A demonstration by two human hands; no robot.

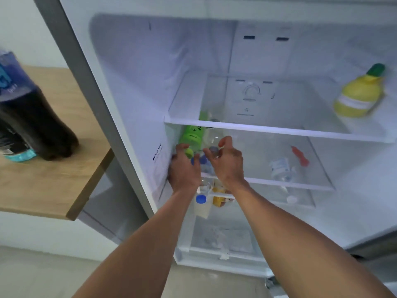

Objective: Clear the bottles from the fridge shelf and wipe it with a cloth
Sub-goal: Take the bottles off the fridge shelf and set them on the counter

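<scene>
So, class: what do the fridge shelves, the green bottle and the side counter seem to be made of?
Fridge shelves: clear glass or plastic, white-trimmed; items below show through.
Green bottle: glossy, probably plastic, with a printed label.
Counter: matte, light wood grain; real wood or laminate, I cannot tell.

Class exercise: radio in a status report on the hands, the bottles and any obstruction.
Both hands at middle shelf, left hand by green bottle, right hand over clear bottle; grasp unclear. Small bottle lying further right. Nothing blocking.
</scene>
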